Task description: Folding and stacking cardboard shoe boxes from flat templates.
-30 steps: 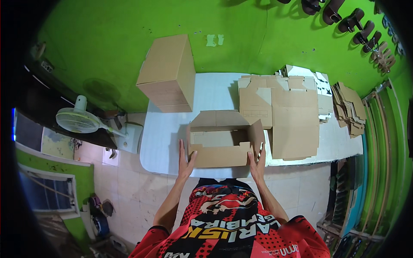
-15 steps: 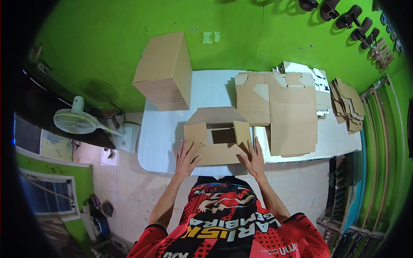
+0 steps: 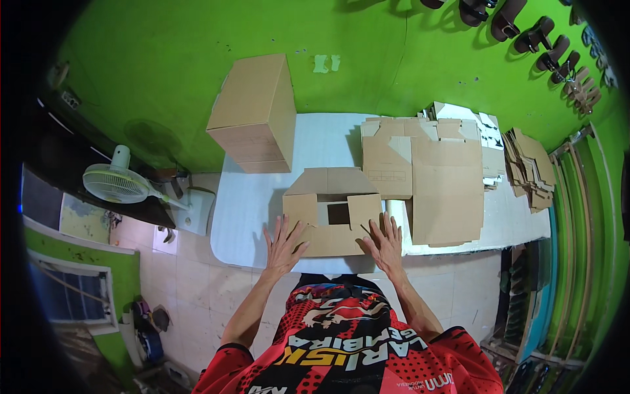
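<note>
A small brown cardboard box (image 3: 327, 243) sits on the white table near its front edge. Its two side flaps are folded inward, leaving a rectangular gap in the middle, while the far flap (image 3: 333, 180) leans away from me. My left hand (image 3: 286, 249) rests with spread fingers at the near left corner of the box. On the opposite corner lies my right hand (image 3: 384, 245), fingers apart, touching the box's right side by the right flap (image 3: 364, 209). Neither hand holds anything loose.
A tall closed carton (image 3: 252, 108) stands at the back left of the table (image 3: 239, 220). Flattened cardboard sheets (image 3: 447, 190) are stacked to the right, with more cut pieces (image 3: 528, 167) beyond. A fan (image 3: 117, 182) stands at the left; sandals (image 3: 508, 20) hang on the green wall.
The box's right flap, which was standing up, now lies folded inward. My right hand has stayed by that corner with its fingers shifted slightly. My left hand has barely moved.
</note>
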A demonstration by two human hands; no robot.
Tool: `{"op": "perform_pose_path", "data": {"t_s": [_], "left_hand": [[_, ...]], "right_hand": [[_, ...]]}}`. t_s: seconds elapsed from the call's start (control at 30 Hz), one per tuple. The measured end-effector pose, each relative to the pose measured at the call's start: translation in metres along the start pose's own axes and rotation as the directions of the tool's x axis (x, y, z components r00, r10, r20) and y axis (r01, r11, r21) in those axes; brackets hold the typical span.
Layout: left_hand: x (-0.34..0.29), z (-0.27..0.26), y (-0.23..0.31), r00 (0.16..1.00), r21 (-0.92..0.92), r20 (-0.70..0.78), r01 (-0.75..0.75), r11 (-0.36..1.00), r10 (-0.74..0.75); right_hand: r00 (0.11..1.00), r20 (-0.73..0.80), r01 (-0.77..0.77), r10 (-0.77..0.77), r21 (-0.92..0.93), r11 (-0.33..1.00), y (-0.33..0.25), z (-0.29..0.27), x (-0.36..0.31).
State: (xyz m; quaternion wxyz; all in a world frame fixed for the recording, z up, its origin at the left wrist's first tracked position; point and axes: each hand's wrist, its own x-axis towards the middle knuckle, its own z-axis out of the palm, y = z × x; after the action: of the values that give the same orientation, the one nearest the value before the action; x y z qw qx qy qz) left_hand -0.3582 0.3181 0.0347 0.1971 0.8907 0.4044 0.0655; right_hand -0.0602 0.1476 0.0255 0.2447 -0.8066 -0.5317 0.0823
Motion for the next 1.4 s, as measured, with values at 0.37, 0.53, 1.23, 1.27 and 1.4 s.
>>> {"op": "perform_pose_path", "data": {"t_s": [0.37, 0.53, 1.23, 1.27, 1.4], "left_hand": [[-0.001, 0.004, 0.0, 1.0, -0.06, -0.008, 0.014, 0.998, -0.014], [-0.002, 0.006, 0.0, 0.999, -0.047, -0.029, 0.016, 0.999, -0.017], [-0.016, 0.02, 0.045, 0.959, -0.179, -0.215, -0.226, 0.958, 0.186], [-0.016, 0.02, 0.046, 0.954, -0.156, -0.224, -0.235, 0.959, 0.198], [-0.016, 0.021, 0.048, 0.941, -0.104, -0.24, -0.27, 0.957, 0.239]], "right_hand": [[0.995, -0.093, 0.022, 0.018, 0.418, 0.908, -0.017, -0.038, 0.137], [0.994, 0.09, -0.098, 0.056, 0.574, 0.813, -0.018, -0.044, 0.137], [0.949, 0.112, 0.297, -0.294, -0.007, 0.955, -0.005, -0.008, 0.112], [0.945, 0.126, 0.304, -0.301, -0.006, 0.953, -0.005, -0.006, 0.113], [0.942, 0.168, 0.299, -0.291, -0.026, 0.954, -0.006, -0.002, 0.116]]}}
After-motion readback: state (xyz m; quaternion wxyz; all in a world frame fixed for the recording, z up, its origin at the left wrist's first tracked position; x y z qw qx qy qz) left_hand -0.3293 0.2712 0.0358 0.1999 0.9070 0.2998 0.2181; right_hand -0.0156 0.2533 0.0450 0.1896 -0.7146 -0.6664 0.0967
